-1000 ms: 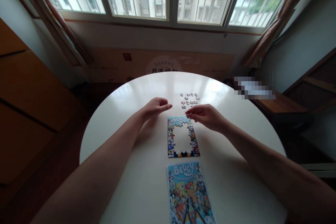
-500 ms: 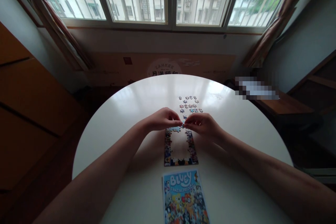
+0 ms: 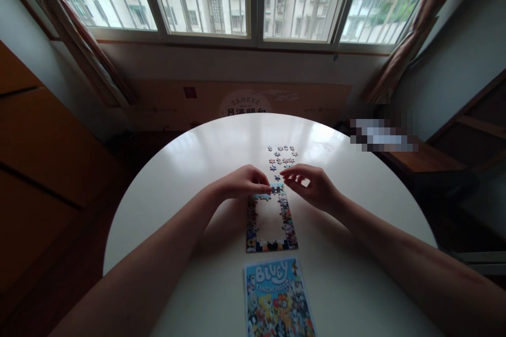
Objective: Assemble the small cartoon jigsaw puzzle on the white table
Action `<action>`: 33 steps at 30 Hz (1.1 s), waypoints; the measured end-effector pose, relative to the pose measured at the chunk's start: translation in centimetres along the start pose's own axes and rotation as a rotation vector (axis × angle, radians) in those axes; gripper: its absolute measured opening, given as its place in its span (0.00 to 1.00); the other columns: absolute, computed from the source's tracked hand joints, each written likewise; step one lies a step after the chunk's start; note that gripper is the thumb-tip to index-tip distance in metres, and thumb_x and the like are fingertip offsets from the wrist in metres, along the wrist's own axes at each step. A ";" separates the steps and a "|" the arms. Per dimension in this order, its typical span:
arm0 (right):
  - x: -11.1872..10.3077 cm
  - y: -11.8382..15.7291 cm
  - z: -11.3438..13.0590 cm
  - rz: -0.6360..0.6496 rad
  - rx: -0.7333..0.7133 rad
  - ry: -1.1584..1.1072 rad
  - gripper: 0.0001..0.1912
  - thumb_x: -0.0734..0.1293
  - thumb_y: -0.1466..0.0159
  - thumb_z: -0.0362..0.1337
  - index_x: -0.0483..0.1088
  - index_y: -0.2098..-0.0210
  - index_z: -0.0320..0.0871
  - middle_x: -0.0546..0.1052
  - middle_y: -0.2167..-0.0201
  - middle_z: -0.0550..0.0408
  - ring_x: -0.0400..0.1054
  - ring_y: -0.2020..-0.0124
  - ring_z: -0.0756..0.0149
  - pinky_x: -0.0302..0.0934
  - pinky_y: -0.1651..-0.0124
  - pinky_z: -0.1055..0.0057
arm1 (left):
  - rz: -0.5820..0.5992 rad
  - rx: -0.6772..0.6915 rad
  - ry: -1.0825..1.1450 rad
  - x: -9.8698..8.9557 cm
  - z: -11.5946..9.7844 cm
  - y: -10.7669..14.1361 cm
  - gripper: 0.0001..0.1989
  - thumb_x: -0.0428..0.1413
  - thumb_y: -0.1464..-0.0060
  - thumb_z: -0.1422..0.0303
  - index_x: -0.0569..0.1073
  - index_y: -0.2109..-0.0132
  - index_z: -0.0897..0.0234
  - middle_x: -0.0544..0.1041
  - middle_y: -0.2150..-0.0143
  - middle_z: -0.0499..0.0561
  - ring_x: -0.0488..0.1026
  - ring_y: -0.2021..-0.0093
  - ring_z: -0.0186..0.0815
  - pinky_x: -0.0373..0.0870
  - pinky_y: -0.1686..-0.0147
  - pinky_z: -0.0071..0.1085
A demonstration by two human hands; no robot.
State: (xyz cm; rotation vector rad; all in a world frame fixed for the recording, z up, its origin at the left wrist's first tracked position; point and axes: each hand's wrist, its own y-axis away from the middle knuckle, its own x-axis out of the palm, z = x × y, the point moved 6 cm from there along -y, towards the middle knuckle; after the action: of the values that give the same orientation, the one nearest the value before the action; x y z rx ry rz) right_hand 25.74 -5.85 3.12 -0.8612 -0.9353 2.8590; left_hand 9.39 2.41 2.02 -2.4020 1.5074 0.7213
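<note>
Drawing back, the right hand (image 3: 312, 184) leaves its grip slightly apart — only the left hand (image 3: 245, 181) meets the rectangular, multicoloured jigsaw border (image 3: 288, 221), its hold unclear.

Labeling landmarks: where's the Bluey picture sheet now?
Head view, bottom centre: the sheet lies on the white table, just nearer the wearer than the puzzle.

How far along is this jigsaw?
Done: the border's sides and bottom look joined; the left hand partly hides the top. In hand: it and the right hand are near that edge; whether either pinches anything is unclear. Left: the open middle; loose pieces lie beyond.
</note>
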 end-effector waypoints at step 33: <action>1.3 0.6 0.0 0.203 -0.054 0.124 0.05 0.70 0.36 0.39 0.81 0.66 0.49 0.81 0.65 0.57 0.73 0.66 0.67 0.68 0.62 0.67 | -0.494 0.125 -0.603 -2.6 -0.5 0.5 0.19 0.53 0.43 0.69 0.58 0.81 0.61 0.57 0.81 0.44 0.53 0.77 0.31 0.50 0.71 0.35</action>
State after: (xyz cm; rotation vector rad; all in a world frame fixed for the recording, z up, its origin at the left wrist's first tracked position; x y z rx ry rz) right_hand 24.74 -6.18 2.16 -1.1883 -0.9683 2.9134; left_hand 8.16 4.06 3.81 -2.0595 0.6703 1.0550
